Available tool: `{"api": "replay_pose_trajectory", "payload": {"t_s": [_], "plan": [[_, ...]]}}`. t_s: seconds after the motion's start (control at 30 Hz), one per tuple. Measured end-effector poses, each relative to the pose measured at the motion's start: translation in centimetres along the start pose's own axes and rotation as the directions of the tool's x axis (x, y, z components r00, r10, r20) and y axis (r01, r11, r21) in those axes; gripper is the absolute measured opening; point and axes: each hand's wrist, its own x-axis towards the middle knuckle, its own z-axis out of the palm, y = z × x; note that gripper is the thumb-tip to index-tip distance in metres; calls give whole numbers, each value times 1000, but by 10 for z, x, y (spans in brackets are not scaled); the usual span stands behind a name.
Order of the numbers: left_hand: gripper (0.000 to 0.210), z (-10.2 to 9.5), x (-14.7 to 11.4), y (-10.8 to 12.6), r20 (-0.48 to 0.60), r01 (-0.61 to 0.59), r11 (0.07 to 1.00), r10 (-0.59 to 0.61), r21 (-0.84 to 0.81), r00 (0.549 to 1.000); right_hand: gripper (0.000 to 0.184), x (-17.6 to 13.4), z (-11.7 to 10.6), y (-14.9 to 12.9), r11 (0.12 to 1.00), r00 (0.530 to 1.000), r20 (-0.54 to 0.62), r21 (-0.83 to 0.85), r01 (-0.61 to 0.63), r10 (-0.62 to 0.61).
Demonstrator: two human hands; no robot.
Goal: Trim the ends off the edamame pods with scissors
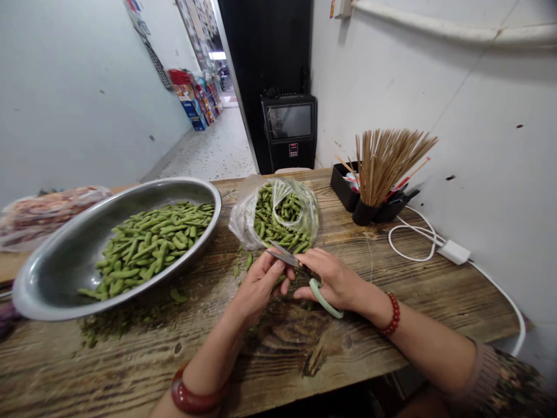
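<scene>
My right hand (333,276) grips a pair of scissors (324,299) with pale green handles, its blades spread and pointing left over my left hand. The fingers of my left hand (263,278) are pinched around a green soybean pod (278,281), mostly hidden by the fingers. Just beyond both hands stands a clear plastic bag (243,217) full of green pods. On the left, a large oval metal basin (56,290) holds a heap of pods (148,244). Trimmed green scraps (122,319) lie on the wood along the basin's near side.
Black holders (346,194) with a bundle of thin wooden sticks (387,165) stand at the right by the wall. A white cable with an adapter (453,252) runs along the right edge. A bag of pinkish food (47,212) lies behind the basin at far left.
</scene>
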Motion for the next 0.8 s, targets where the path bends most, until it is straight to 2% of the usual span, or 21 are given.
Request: {"api": "replay_pose_trajectory", "payload": {"t_s": [0.43,0.8], "plan": [[27,-1,1,-3,-50,4,1000,-3,14,999,57,2,-3,-3,999,1000,14,-41,-7,8],[24,-3,2,-6,-17,-57,997,58,51,998,57,1,-1,0,998,1000,9,-65,-18,19]]}}
